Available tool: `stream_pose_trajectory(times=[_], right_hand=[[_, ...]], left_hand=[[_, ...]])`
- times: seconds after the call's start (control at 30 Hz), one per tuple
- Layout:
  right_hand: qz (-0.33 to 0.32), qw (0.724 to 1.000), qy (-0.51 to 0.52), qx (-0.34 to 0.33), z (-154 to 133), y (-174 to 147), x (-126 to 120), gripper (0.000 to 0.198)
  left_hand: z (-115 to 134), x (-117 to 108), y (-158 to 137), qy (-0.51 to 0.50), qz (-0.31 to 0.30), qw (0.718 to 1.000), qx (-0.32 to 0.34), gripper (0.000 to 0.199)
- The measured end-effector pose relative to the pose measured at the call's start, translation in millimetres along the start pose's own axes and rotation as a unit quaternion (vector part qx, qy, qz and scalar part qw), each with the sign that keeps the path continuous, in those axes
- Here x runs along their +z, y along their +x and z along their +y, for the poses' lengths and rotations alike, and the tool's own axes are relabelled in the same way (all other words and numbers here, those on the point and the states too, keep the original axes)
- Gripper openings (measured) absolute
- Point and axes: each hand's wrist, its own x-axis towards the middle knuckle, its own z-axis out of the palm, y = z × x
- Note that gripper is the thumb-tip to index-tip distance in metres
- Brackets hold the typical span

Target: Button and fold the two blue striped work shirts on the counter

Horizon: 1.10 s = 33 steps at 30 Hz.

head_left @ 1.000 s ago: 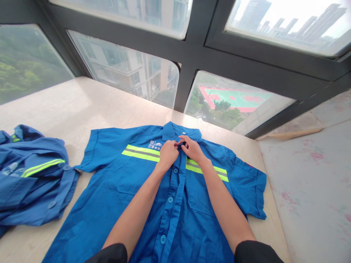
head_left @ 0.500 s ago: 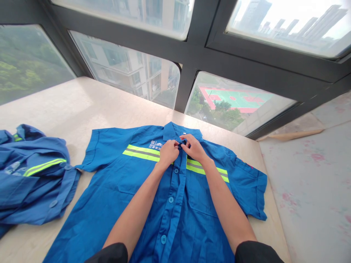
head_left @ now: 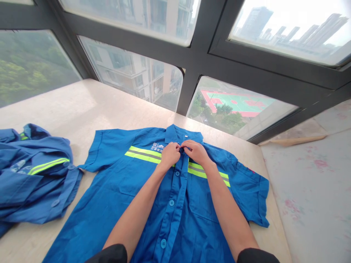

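A blue short-sleeved work shirt (head_left: pixel 109 208) lies spread face up, collar (head_left: pixel 175 134) toward the window. Yellow and grey reflective bands cross its chest, with white print beside the left-hand band. My left hand (head_left: pixel 170 156) pinches the front placket just below the collar. Opposite it, my right hand (head_left: pixel 195 152) pinches the other front edge, and the fingertips of both hands meet there. Whatever button is between them is hidden by the fingers. Lower down the placket, several blue buttons (head_left: pixel 171 202) show, and the front edges lie unfastened there.
A second blue garment (head_left: pixel 13 186) with a yellow band lies crumpled at the left, touching the shirt's sleeve. Both rest on a pale sill-like surface (head_left: pixel 74 106). Dark window frames (head_left: pixel 153 47) rise behind, and a flower-patterned wall (head_left: pixel 315 190) stands at the right.
The fingertips have drawn closer together at the top of the placket, and my right fingers have flattened. The dark fold between the hands is now mostly covered. The view has shifted slightly.
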Motion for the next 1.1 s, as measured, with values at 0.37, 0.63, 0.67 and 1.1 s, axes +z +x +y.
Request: stream_pose_trajectory(times=[0.37, 0.63, 0.67, 1.1], right_hand=[[0.0, 0.998, 0.069, 0.015, 3.4, -0.1, -0.8, 0.019], [0.031, 0.993, -0.068, 0.096, 1.3, 0.1, 6.8, 0.011], [0.032, 0.991, -0.078, 0.104, 0.7, 0.1, 7.6, 0.011], [-0.049, 0.996, -0.044, 0.062, 2.2, 1.7, 0.3, 0.016]], left_hand=[[-3.9, -2.0, 1.2, -0.043, 0.005, 0.999, 0.023, 0.014], [-6.9, -0.2, 0.8, -0.059, 0.031, 0.996, 0.051, 0.005], [-6.3, 0.2, 0.3, -0.061, 0.035, 0.996, 0.049, 0.006], [3.0, 3.1, -9.1, 0.06, 0.082, 0.994, 0.037, 0.014]])
